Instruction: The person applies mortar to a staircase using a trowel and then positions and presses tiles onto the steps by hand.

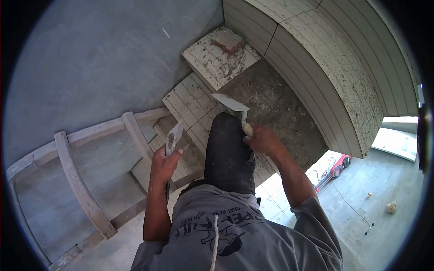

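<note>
My left hand (165, 166) is closed around a small pointed tool (175, 135), whose blade points up, spotted with dark residue. In my right hand (264, 140) is the pale handle of a trowel (231, 103); its broad blade stretches up and left, over the edge of a bare grey cement surface (280, 104). My dark-trousered knee is between the two hands, just below the trowel blade. Beyond the blade lies a tiled step (203, 56) strewn with crumbs, with a broken brick piece (228, 41) on it.
A wooden ladder (79, 185) leans along the grey wall (104, 58) at left. Tiled steps (190, 97) descend beside my knee. Curved tiled stairs (316, 67) rise at upper right. Far below at right are a red tool (337, 170), a cable and a pale lump (391, 207) on the floor.
</note>
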The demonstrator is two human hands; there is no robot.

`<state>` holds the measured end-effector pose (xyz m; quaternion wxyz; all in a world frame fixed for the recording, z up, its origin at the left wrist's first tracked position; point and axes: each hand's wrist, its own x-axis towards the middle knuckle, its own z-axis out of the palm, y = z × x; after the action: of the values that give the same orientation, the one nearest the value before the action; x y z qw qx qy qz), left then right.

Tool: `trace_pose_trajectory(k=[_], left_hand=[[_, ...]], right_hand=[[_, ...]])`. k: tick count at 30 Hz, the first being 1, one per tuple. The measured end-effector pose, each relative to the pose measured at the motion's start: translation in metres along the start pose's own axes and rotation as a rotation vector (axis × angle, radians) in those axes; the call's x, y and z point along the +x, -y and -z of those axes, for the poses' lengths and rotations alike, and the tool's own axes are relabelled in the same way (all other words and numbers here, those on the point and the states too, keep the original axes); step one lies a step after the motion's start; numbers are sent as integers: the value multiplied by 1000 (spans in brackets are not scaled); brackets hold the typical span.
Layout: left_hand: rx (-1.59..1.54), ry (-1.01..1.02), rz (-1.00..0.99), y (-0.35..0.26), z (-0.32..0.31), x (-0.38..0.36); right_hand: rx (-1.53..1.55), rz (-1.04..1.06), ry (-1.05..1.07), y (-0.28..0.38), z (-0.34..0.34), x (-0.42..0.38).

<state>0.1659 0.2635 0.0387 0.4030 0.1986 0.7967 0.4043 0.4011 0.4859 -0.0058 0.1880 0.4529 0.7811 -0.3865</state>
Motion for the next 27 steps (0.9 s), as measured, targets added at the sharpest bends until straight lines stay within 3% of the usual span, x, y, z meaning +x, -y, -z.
trace_pose_trajectory(k=[11, 16, 18, 21, 23, 27], left_hand=[[6, 59, 38, -9, -3, 6], [112, 46, 8, -13, -4, 11], [116, 85, 46, -14, -2, 9], [149, 57, -98, -18, -3, 11], [107, 67, -9, -21, -2, 11], [112, 57, -20, -11, 0, 14]], right_hand=[[-80, -31, 104, -16, 13, -18], [-63, -17, -105, -23, -21, -33], [-26, -41, -44, -5, -10, -17], [3, -47, 6, -2, 4, -3], [-18, -20, -4, -12, 7, -6], [-65, -27, 10, -16, 3, -14]])
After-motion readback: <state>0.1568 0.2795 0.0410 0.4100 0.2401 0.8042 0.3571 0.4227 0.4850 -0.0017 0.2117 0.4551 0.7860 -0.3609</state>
